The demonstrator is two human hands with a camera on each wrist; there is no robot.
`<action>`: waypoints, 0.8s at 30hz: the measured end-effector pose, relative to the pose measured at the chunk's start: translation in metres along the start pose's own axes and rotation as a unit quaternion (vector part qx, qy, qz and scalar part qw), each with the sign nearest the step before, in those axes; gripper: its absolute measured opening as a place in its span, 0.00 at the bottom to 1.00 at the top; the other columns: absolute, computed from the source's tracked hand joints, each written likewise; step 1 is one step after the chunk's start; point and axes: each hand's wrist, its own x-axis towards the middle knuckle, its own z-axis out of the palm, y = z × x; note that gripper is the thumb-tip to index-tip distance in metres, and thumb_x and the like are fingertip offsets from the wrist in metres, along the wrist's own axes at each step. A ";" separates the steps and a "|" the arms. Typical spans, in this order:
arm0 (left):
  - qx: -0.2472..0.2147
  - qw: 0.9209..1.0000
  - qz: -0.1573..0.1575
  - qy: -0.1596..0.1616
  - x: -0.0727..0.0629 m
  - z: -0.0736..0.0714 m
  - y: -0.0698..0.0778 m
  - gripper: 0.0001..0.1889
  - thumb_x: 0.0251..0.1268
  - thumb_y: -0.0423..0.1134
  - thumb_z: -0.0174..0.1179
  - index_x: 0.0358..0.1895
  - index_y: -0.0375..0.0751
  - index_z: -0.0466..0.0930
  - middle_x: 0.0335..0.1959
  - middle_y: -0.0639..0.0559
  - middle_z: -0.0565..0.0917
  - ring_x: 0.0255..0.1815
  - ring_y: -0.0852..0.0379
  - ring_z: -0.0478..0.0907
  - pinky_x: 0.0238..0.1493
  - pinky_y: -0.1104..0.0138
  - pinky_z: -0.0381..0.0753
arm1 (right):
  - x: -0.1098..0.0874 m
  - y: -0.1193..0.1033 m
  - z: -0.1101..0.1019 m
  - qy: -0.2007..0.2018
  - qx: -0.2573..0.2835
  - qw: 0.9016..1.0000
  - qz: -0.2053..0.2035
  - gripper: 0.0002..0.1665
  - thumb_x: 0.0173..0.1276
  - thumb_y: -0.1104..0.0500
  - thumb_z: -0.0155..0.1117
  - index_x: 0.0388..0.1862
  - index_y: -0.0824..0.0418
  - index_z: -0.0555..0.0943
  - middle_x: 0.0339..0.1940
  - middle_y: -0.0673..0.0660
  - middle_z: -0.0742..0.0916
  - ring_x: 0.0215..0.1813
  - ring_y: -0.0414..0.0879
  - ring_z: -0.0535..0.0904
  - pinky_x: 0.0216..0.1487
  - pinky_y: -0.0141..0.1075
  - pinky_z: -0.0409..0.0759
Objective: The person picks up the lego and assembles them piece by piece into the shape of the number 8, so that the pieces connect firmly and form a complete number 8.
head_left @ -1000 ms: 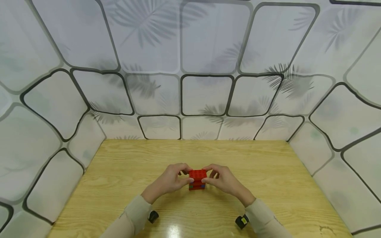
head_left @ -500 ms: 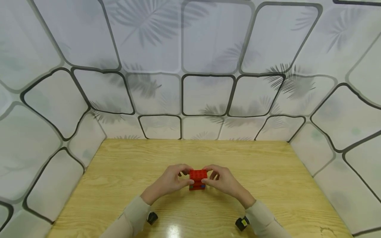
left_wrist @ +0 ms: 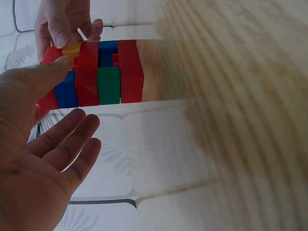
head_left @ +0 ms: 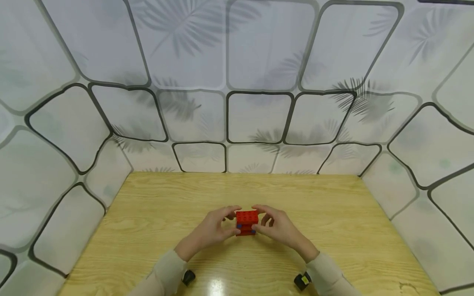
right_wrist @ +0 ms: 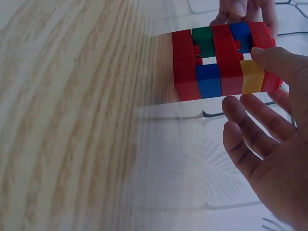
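Note:
A small tower of toy building bricks [head_left: 247, 217] stands upright on the wooden table. Long red layers alternate with pairs of shorter bricks: a green brick [left_wrist: 109, 85] and a blue brick [right_wrist: 208, 81] low down, a yellow brick [right_wrist: 252, 76] and a blue one higher up. Gaps show between the paired bricks. On the left side, my left hand [head_left: 212, 226] has its thumb and index finger spread apart around the tower's upper part. My right hand [head_left: 282, 227] mirrors it, thumb overlapping the front near the top layer, index tip behind the top edge. The other fingers lie off the bricks.
The wooden table [head_left: 159, 197] ends at a patterned fabric wall [head_left: 196, 115] behind and on both sides. A black wrist device [head_left: 189, 277] sits by the left sleeve, and another black device [head_left: 302, 281] by the right sleeve.
Both hands have loosened from the tower's top layer. Thumbs slid down and toward me, the left one further, and index fingers lifted slightly away. The tower stays in place.

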 end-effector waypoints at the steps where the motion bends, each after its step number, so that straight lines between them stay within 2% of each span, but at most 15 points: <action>1: 0.003 1.000 0.003 0.002 -0.001 0.001 -0.001 0.35 0.65 0.36 0.75 0.74 0.37 0.72 0.62 0.43 0.86 0.54 0.41 0.86 0.54 0.46 0.85 | -0.001 0.001 0.000 0.004 -0.002 1.000 -0.009 0.35 0.71 0.54 0.75 0.73 0.60 0.76 0.59 0.61 0.88 0.39 0.37 0.83 0.32 0.32 0.82; 6: 0.021 0.999 0.030 0.016 -0.004 0.008 -0.005 0.36 0.64 0.34 0.75 0.75 0.38 0.72 0.63 0.42 0.86 0.53 0.42 0.86 0.56 0.49 0.86 | -0.003 0.004 0.002 0.014 -0.004 0.999 -0.034 0.36 0.70 0.57 0.76 0.74 0.58 0.76 0.66 0.62 0.86 0.46 0.44 0.88 0.40 0.35 0.85; 10: 0.022 0.998 0.045 0.026 -0.007 0.013 -0.008 0.37 0.63 0.32 0.76 0.75 0.38 0.71 0.61 0.42 0.87 0.52 0.43 0.87 0.54 0.52 0.87 | -0.005 0.005 0.003 0.012 -0.008 0.999 -0.034 0.36 0.70 0.57 0.76 0.75 0.56 0.76 0.65 0.61 0.87 0.49 0.49 0.89 0.46 0.36 0.85; 15: 0.023 0.997 0.056 0.038 -0.008 0.017 -0.010 0.37 0.63 0.30 0.75 0.75 0.37 0.70 0.59 0.42 0.88 0.50 0.44 0.88 0.53 0.54 0.88 | -0.006 0.004 0.004 0.012 -0.005 0.999 -0.040 0.35 0.71 0.59 0.74 0.75 0.58 0.76 0.65 0.62 0.87 0.49 0.50 0.91 0.47 0.39 0.87; 19: 0.035 0.996 0.059 0.050 -0.007 0.019 -0.009 0.35 0.64 0.29 0.73 0.74 0.37 0.71 0.56 0.43 0.89 0.48 0.46 0.88 0.51 0.56 0.88 | -0.005 0.003 0.005 0.014 -0.005 0.999 -0.043 0.33 0.72 0.60 0.73 0.75 0.59 0.76 0.65 0.63 0.87 0.49 0.50 0.91 0.47 0.39 0.87; 24: 0.039 0.997 0.049 0.055 -0.007 0.019 -0.008 0.34 0.65 0.30 0.72 0.74 0.37 0.72 0.53 0.44 0.89 0.47 0.48 0.88 0.51 0.54 0.88 | -0.005 0.002 0.005 0.014 -0.002 0.999 -0.039 0.32 0.73 0.59 0.72 0.74 0.60 0.76 0.64 0.62 0.88 0.49 0.49 0.90 0.46 0.36 0.86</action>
